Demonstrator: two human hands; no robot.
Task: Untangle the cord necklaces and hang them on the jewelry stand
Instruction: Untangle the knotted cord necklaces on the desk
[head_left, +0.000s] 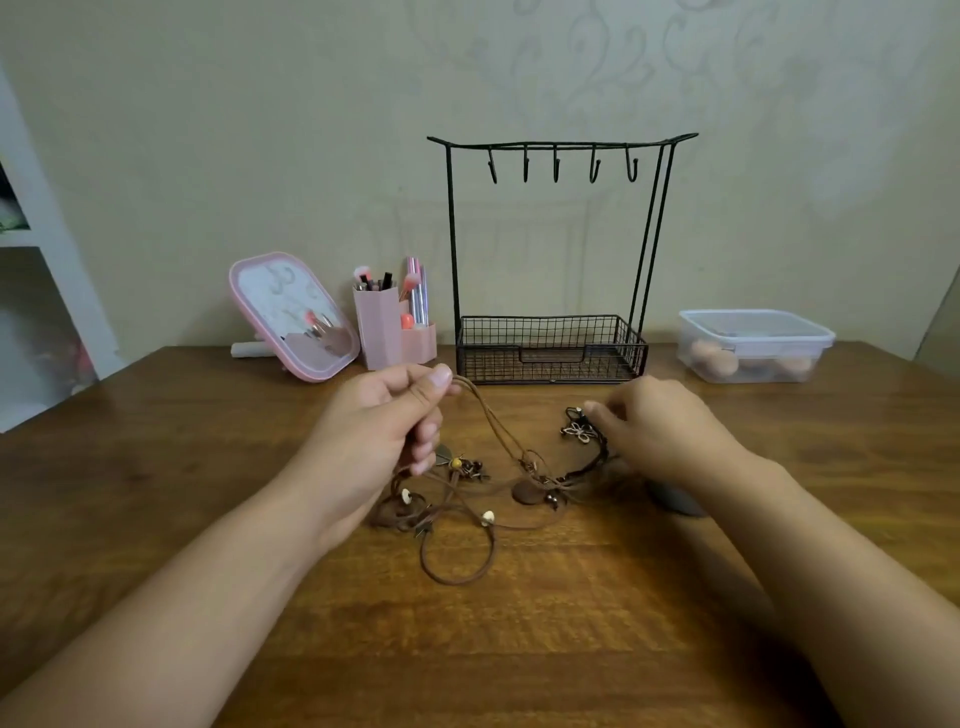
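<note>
Early yet | our left hand (384, 421) pinches a cord loop, right hand (654, 426) fingers the dark braid | cord necklaces (467, 499) tangled between our hands | jewelry stand (556, 249) beyond, hooks bare

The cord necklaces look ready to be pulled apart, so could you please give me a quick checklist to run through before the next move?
1. Left hand has a firm pinch on a brown cord: ok.
2. Right hand has a hold on the dark braided necklace: cannot tell, fingertips are at it.
3. Necklaces are separated: not ok, cords cross in a tangle on the table.
4. Jewelry stand upright: ok.
5. Hooks free: ok, nothing hangs on them.
6. Pull path is clear of the pink mirror: ok.
</note>
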